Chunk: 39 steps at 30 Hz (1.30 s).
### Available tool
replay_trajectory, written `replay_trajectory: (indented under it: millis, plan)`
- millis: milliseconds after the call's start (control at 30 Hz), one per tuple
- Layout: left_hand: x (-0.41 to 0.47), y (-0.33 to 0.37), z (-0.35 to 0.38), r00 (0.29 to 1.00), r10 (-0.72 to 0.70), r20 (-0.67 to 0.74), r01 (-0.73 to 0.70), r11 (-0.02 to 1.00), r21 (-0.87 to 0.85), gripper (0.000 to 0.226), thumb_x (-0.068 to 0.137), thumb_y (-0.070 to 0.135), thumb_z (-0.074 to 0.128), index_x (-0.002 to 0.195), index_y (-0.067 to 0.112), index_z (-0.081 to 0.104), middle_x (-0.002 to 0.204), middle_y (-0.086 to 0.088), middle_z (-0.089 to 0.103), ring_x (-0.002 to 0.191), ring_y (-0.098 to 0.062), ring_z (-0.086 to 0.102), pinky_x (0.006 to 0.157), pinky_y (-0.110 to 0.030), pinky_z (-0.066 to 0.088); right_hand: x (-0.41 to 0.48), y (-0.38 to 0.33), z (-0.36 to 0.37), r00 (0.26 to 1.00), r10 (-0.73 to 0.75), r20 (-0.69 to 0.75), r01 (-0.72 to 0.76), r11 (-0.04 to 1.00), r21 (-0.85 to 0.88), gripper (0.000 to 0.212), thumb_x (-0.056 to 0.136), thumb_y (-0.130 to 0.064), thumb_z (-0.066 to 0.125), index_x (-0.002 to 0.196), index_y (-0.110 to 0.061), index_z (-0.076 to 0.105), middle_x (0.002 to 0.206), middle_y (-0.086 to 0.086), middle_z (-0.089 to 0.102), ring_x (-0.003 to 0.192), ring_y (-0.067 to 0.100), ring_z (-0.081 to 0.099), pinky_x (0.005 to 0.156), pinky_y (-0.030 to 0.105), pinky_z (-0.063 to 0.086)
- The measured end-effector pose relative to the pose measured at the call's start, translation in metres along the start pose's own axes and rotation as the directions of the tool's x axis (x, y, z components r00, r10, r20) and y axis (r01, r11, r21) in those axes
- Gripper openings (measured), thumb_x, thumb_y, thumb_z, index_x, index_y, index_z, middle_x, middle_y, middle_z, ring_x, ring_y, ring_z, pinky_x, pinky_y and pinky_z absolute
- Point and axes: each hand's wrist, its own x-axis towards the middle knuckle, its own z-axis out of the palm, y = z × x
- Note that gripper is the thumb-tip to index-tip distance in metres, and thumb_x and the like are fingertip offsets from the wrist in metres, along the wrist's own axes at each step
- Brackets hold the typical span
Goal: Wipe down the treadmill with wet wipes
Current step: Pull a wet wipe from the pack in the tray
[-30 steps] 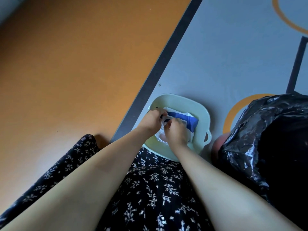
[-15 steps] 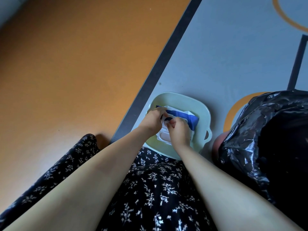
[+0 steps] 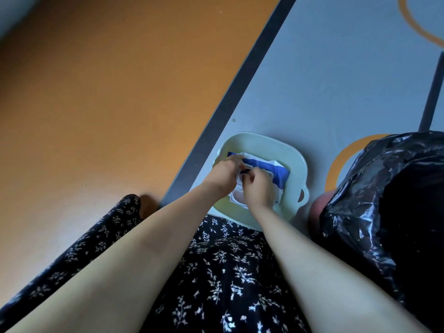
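the floor fills most of what i see from here: an orange stretch (image 3: pixel 96 104) from eight to twelve o'clock, a pale grey stretch (image 3: pixel 336 80) from twelve to three, and a dark stripe (image 3: pixel 240 87) running slantwise between the two. orange curved lines mark the grey part. at four o'clock stands a bin (image 3: pixel 317 209) lined with a crinkled black bag (image 3: pixel 384 188). only a bit of the bin's pinkish side shows, at its nine o'clock. a person's dark dress (image 3: pixel 228 272) with small white flowers spreads across six o'clock. the bare left forearm (image 3: pixel 134 255) and right forearm (image 3: pixel 312 260) reach over it toward the middle.

on the grey floor, just beside the stripe and near the bin, lies a pale green basin (image 3: pixel 264 143) with a small handle (image 3: pixel 304 195) at its four o'clock. the wet wipes pack (image 3: pixel 271 168), white and blue, lies inside the basin, its white lid flap (image 3: pixel 236 199) open toward six o'clock. the left hand (image 3: pixel 222 175) holds the pack's ten o'clock end, fingers curled over the edge. the right hand (image 3: pixel 255 191) sits over the pack's middle, just beside the left hand. its fingers are bunched, tips pressed together at the opening; what they pinch there i cannot tell.
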Motion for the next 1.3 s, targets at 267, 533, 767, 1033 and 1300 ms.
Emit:
replay_trajectory:
  millis: [267,533,767,1033,1300]
  plan:
    - [-0.002,-0.001,0.008,0.997,-0.007,-0.077,0.004,0.999,-0.036,0.026,0.089,0.003,0.061,0.115,0.005,0.06,0.126,-0.009,0.056,0.104,-0.032,0.057,0.086,-0.042,0.047,-0.013,0.011,-0.01,0.969,0.242,-0.053,-0.171,0.808,0.564,0.028,0.089,-0.007,0.047,0.064,-0.018,0.043,0.07,0.016,0.061,0.058,0.013,0.063,0.063,0.032,0.044]
    - [0.0,0.007,0.019,0.978,-0.004,-0.209,0.015,0.998,0.053,0.018,0.087,0.026,0.068,0.102,0.02,0.074,0.123,-0.003,0.052,0.116,-0.023,0.046,0.091,-0.03,0.032,-0.02,0.017,-0.023,0.911,0.412,-0.011,-0.311,0.706,0.636,0.017,0.088,-0.012,0.047,0.079,-0.013,0.061,0.063,0.004,0.062,0.037,0.0,0.049,0.054,0.024,0.038]
    - [0.001,0.019,0.03,0.969,0.102,-0.227,-0.085,0.993,0.083,0.02,0.09,0.023,0.065,0.098,0.008,0.074,0.107,-0.011,0.055,0.103,-0.029,0.047,0.084,-0.04,0.039,-0.021,0.019,-0.025,0.877,0.474,0.079,-0.36,0.538,0.762,0.024,0.085,-0.009,0.046,0.069,-0.014,0.062,0.043,-0.001,0.05,0.038,0.009,0.045,0.056,0.028,0.038]
    - [0.006,0.014,0.032,0.979,0.09,-0.183,-0.088,0.996,0.018,0.019,0.088,0.019,0.066,0.086,0.0,0.071,0.096,-0.011,0.057,0.099,-0.026,0.052,0.071,-0.044,0.048,-0.019,0.019,-0.026,0.863,0.482,0.149,-0.369,0.402,0.838,0.023,0.087,-0.001,0.042,0.069,-0.007,0.055,0.051,0.005,0.054,0.035,0.009,0.046,0.044,0.017,0.039]
    - [0.004,0.014,0.037,0.979,0.058,-0.198,-0.049,0.998,0.05,0.015,0.088,0.011,0.06,0.086,0.001,0.071,0.094,-0.013,0.058,0.102,-0.03,0.051,0.072,-0.047,0.048,-0.018,0.023,-0.022,0.909,0.407,0.095,-0.331,0.562,0.758,0.021,0.088,-0.003,0.044,0.07,-0.011,0.049,0.072,0.003,0.065,0.034,0.005,0.045,0.053,0.025,0.039]
